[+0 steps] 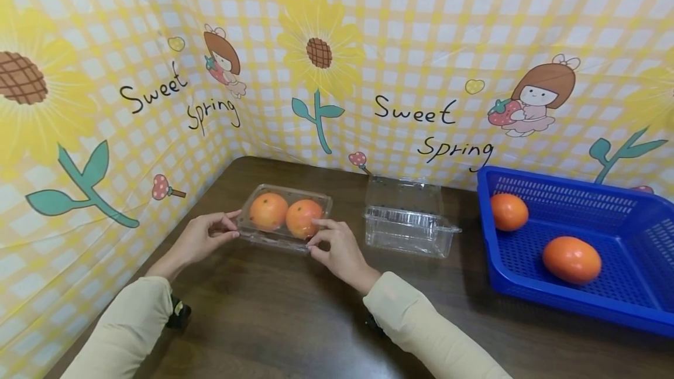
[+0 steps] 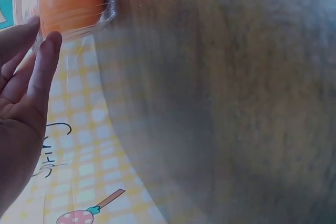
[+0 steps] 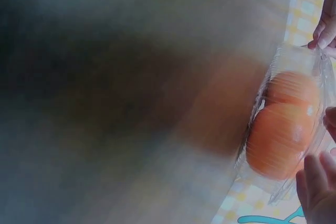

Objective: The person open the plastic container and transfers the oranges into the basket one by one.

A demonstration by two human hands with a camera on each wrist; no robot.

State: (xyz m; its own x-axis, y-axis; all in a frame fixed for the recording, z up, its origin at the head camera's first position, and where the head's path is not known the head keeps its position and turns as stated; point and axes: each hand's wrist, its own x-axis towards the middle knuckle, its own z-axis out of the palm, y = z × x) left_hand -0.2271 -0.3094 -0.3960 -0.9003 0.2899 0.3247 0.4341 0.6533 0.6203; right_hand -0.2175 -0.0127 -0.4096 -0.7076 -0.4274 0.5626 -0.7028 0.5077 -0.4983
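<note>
Two oranges (image 1: 268, 212) lie side by side inside a clear plastic clamshell box (image 1: 271, 242), whose lid is down over them. At the box's left end, my left hand (image 1: 202, 240) pinches the rim between thumb and fingers. My right hand (image 1: 341, 250) holds the front right corner, its thumb low at the rim and a finger over the lid. In the left wrist view, the thumb and fingertips of that hand (image 2: 26, 82) meet at the box corner beside one orange (image 2: 71, 1). The right wrist view has both hands at the box's rim, with the oranges (image 3: 281, 140) showing through the plastic.
A second clear clamshell box (image 1: 408, 235) stands to the right with its lid raised. Farther right is a blue plastic basket (image 1: 571, 306) holding two oranges (image 1: 571, 259). A checked cloth (image 1: 411, 34) hangs behind and left of the brown wooden table (image 1: 274, 309).
</note>
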